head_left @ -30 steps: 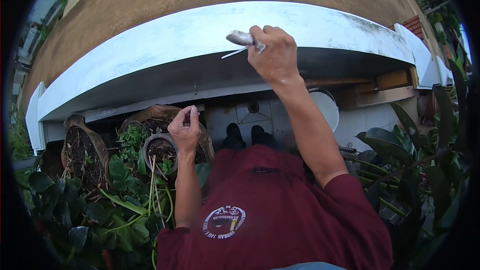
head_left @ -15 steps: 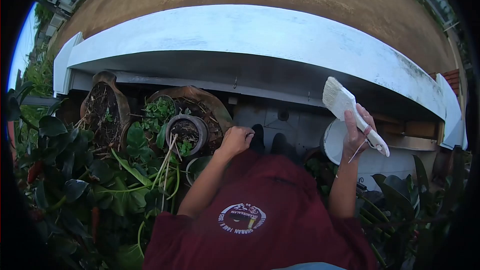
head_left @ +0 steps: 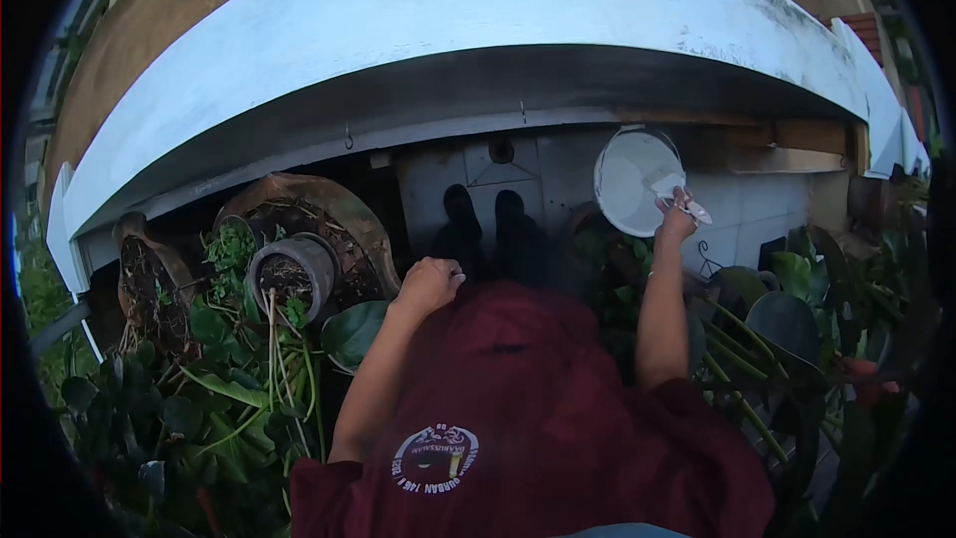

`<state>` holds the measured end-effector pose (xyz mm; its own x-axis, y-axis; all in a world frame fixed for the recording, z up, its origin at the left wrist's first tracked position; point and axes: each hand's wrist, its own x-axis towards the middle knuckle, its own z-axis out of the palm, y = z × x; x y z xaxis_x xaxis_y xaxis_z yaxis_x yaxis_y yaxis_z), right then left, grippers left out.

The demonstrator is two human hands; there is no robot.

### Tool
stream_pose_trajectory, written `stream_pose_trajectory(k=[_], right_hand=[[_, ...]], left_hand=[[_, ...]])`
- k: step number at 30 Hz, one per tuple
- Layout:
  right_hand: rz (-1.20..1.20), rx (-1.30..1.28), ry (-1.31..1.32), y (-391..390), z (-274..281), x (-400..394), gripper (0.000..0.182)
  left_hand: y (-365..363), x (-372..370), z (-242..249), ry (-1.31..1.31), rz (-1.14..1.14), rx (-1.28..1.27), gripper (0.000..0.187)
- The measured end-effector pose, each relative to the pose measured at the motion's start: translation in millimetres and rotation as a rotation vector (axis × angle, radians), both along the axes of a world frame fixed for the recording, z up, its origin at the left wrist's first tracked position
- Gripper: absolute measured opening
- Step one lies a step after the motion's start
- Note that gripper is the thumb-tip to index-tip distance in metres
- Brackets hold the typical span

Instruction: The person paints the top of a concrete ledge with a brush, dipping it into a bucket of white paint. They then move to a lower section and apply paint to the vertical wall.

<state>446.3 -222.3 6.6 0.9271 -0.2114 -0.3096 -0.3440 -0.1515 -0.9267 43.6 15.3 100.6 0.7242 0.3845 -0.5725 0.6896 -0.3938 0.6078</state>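
Observation:
My right hand [head_left: 676,215] grips the handle of a white paintbrush [head_left: 665,181]. The bristles point left and lie over the mouth of a white bucket [head_left: 601,201], with whitish paint inside. Pale smears mark the brush handle. My left hand [head_left: 430,285] hangs in front of the dark red shirt [head_left: 558,408], its fingers curled in and nothing showing in them. Close by on its left are a grey flower pot [head_left: 324,264] and a large brown planter [head_left: 373,234] with soil.
A long white-painted ledge [head_left: 478,10] curves across in front of me, with hooks under its edge. Leafy plants [head_left: 224,418] crowd my left, and more leaves [head_left: 787,319] stand at right. My feet [head_left: 508,204] are on pale floor tiles [head_left: 428,189]. A wooden board [head_left: 807,136] sits under the ledge.
My right hand has lowered the paintbrush from in front of the ledge to the bucket. My view has tilted down and turned right. The left hand stays curled near the shirt.

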Motion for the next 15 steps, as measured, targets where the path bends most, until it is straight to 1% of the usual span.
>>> stream_pose_trajectory(k=[1, 2, 3, 4, 6, 8, 11, 12, 14, 15], right_hand=[[-0.026, -0.025, -0.026, -4.5, -13.1, 5.4, 0.032], [-0.058, -0.09, -0.008, -6.4, -23.6, 10.7, 0.031], [-0.078, 0.001, 0.019, -23.5, -56.5, 23.3, 0.03], [-0.106, -0.016, 0.028, -24.6, -69.8, 28.6, 0.032], [-0.064, -0.124, 0.041, -28.0, -95.0, 38.3, 0.029], [-0.045, -0.216, 0.084, -32.6, -122.1, 45.3, 0.026], [0.03, -0.4, 0.174, -30.9, -152.2, 55.6, 0.019], [0.026, -0.408, 0.185, -32.7, -167.9, 62.4, 0.019], [0.024, -0.429, 0.21, -44.3, -216.5, 68.1, 0.017], [0.209, -0.744, 0.096, -75.7, -301.2, 82.0, 0.017]], left_hand=[[-5.8, -2.7, -6.8, -0.037, 0.002, 0.014, 0.017], [-10.4, 0.8, -2.3, 0.015, 0.051, -0.026, 0.016], [-14.6, -1.9, -7.8, 0.002, 0.038, -0.026, 0.015], [-22.0, -1.1, -12.0, -0.023, 0.039, -0.022, 0.015], [-29.7, -5.2, -17.5, -0.052, 0.056, -0.001, 0.015], [-33.4, -1.4, -23.5, -0.095, 0.024, -0.001, 0.014], [-30.7, 27.3, -15.8, -0.126, 0.035, -0.003, 0.014], [-27.8, 37.2, -17.3, -0.122, 0.038, 0.006, 0.013], [-28.4, 50.7, -16.3, -0.108, 0.05, 0.018, 0.012], [-29.0, 59.4, -22.5, -0.121, 0.057, 0.026, 0.012]])
